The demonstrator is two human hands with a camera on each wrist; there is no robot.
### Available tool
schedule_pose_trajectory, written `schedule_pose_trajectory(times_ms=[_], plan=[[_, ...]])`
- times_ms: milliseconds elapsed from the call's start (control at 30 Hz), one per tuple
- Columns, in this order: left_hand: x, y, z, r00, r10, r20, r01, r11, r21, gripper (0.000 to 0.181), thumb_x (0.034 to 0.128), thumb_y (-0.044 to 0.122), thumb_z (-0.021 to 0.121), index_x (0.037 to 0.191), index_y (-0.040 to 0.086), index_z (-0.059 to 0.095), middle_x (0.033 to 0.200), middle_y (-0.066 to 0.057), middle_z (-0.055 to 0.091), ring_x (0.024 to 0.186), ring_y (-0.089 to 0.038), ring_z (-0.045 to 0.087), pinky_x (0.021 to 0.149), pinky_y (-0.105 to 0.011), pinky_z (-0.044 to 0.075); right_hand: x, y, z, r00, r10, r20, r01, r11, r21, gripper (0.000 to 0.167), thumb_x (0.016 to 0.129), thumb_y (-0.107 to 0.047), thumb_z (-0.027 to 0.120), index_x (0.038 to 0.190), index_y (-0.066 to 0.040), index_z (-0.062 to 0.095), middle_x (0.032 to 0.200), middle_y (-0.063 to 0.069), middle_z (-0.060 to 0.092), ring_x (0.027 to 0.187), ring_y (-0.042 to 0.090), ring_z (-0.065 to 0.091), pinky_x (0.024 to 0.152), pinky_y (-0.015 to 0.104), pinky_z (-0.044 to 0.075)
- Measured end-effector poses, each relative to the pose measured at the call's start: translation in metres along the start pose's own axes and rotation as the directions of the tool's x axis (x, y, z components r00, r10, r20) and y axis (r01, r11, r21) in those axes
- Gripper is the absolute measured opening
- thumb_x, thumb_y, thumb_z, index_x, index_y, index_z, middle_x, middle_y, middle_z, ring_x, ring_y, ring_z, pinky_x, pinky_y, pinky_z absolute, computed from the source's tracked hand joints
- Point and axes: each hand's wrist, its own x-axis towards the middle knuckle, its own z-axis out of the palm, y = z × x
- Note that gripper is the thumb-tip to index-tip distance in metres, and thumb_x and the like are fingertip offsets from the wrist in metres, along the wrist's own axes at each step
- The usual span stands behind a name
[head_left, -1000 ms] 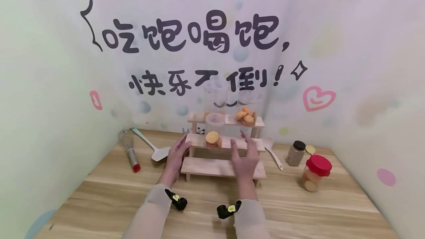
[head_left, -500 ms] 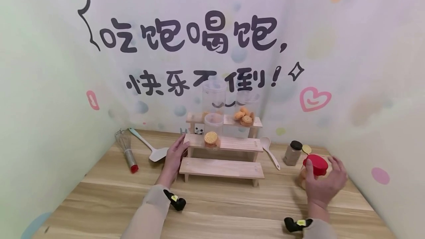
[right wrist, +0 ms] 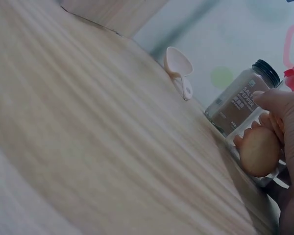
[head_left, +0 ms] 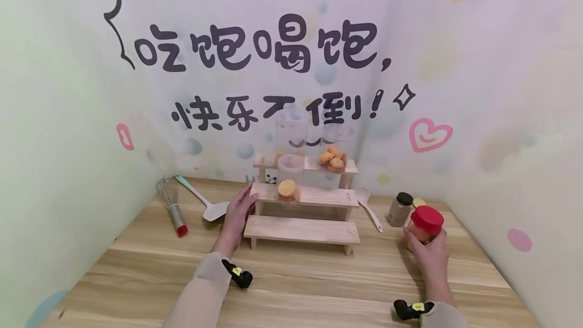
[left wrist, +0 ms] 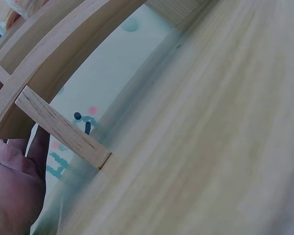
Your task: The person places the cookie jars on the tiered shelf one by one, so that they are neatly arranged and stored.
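Note:
At the left end of the three-step wooden display stand (head_left: 300, 229), my left hand (head_left: 237, 219) holds the middle board, thumb in front and fingers behind. The left wrist view shows that hand (left wrist: 14, 183) low at the left, against the boards (left wrist: 59, 51). On the right, my right hand (head_left: 430, 254) grips a clear jar with a red lid (head_left: 427, 219), thumb on its left side. Round cookies (right wrist: 259, 152) show through the jar's wall in the right wrist view. A clear jar of cookies (head_left: 289, 178) stands on the middle step. Two more jars, one with cookies (head_left: 334, 158), stand on the top step.
Behind the red-lidded jar stands a black-capped salt pepper jar (head_left: 401, 210), close to a yellow round lid-like piece (head_left: 419, 202). A white spoon (head_left: 370, 209) lies right of the stand. A whisk (head_left: 172, 206) and a white spatula (head_left: 207, 201) lie left.
My right hand has moved from the stand's right side over to the red-lidded jar and closed round it. My left hand stays at the stand's left end.

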Motion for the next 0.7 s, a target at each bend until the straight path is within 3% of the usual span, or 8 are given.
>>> schedule_pose_trajectory(times_ms=[300, 433, 700], plan=[[-0.0025, -0.0001, 0.0006, 1.000, 0.019, -0.011, -0.019, 1.000, 0.009, 0.062, 0.0983, 0.032, 0.066, 0.154, 0.019, 0.043, 0.160, -0.005, 0.036, 0.141, -0.023, 0.039, 0.115, -0.043, 0.033, 0.0002, 0.0010, -0.0025, 0.998, 0.040, 0.052, -0.037, 0.997, -0.065, 0.086, 0.088, -0.034, 0.077, 0.146, 0.008, 0.028, 0.139, 0.033, 0.043, 0.128, 0.049, 0.043, 0.108, 0.065, 0.033], [-0.0017, 0.0009, -0.0003, 1.000, -0.002, 0.000, 0.002, 1.000, 0.012, 0.061, 0.0992, 0.032, 0.066, 0.155, 0.021, 0.042, 0.161, -0.002, 0.033, 0.142, -0.022, 0.038, 0.116, -0.042, 0.032, 0.0000, -0.0001, -0.0034, 0.998, 0.047, 0.040, -0.044, 0.996, -0.080, 0.084, 0.088, -0.036, 0.077, 0.144, 0.007, 0.032, 0.138, 0.033, 0.046, 0.127, 0.048, 0.045, 0.108, 0.065, 0.033], [-0.0021, 0.0000, 0.0011, 1.000, 0.015, -0.020, -0.014, 1.000, 0.017, 0.064, 0.0960, 0.036, 0.069, 0.153, 0.021, 0.045, 0.159, -0.004, 0.038, 0.139, -0.024, 0.042, 0.115, -0.045, 0.033, -0.0017, -0.0016, -0.0048, 0.998, 0.060, -0.007, -0.060, 0.995, -0.076, 0.081, 0.087, -0.037, 0.079, 0.140, 0.007, 0.038, 0.136, 0.033, 0.050, 0.126, 0.048, 0.047, 0.108, 0.063, 0.035]])
